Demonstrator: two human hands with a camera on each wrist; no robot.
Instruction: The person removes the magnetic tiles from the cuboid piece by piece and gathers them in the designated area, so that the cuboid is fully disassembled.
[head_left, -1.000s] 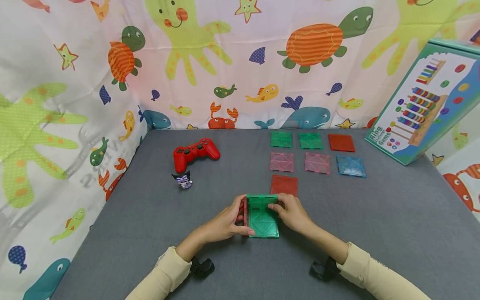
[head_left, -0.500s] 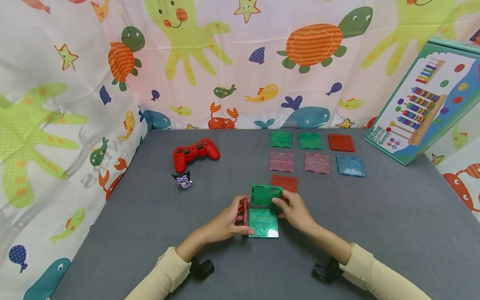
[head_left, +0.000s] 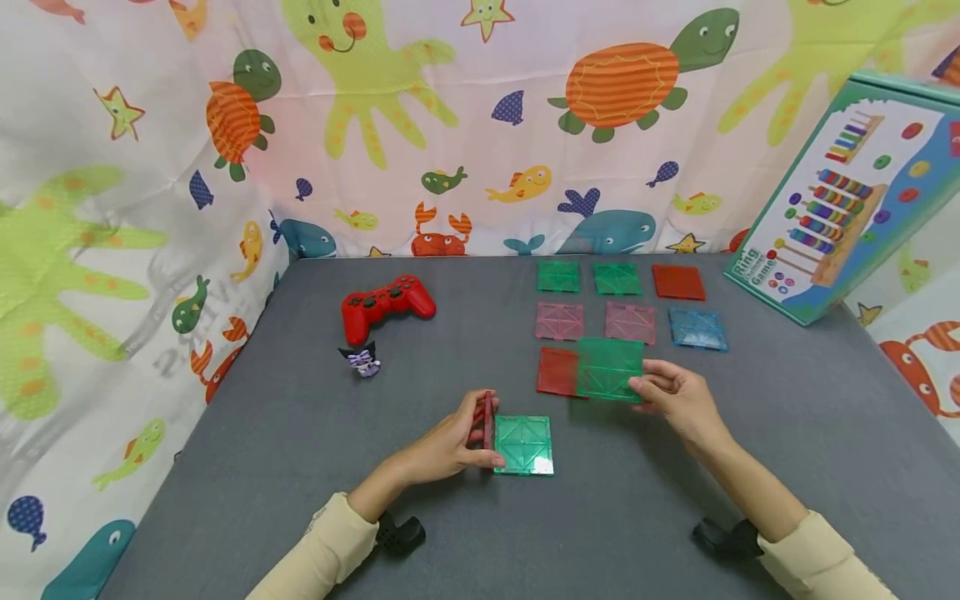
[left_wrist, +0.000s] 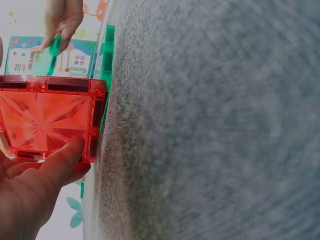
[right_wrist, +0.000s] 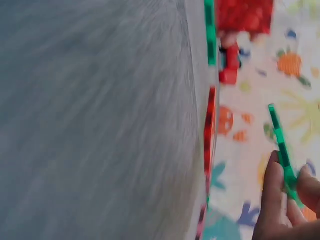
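My left hand (head_left: 450,446) holds a translucent red magnetic tile (left_wrist: 42,117) upright, with fingers behind it and thumb at the near side. Against its right side a green magnetic tile (head_left: 525,446) lies flat on the grey table. In the head view, the thumb tip reaches that green tile's left edge. Up and to the right, my right hand (head_left: 678,404) pinches a second green tile (head_left: 611,371) by its right edge, raised off the table. That raised tile partly overlaps a flat red tile (head_left: 557,371) behind it. The right wrist view shows it edge-on between thumb and fingers.
Behind lie two green tiles (head_left: 558,277), an orange-red tile (head_left: 678,282), two pink tiles (head_left: 559,321) and a blue tile (head_left: 697,329). At left are a red game controller (head_left: 386,304) and a small figurine (head_left: 363,361). A toy box (head_left: 840,200) leans at right.
My right hand has lifted the upright green tile off the back of the flat green one and carried it right and away. The left hand stays in place with the red tile.
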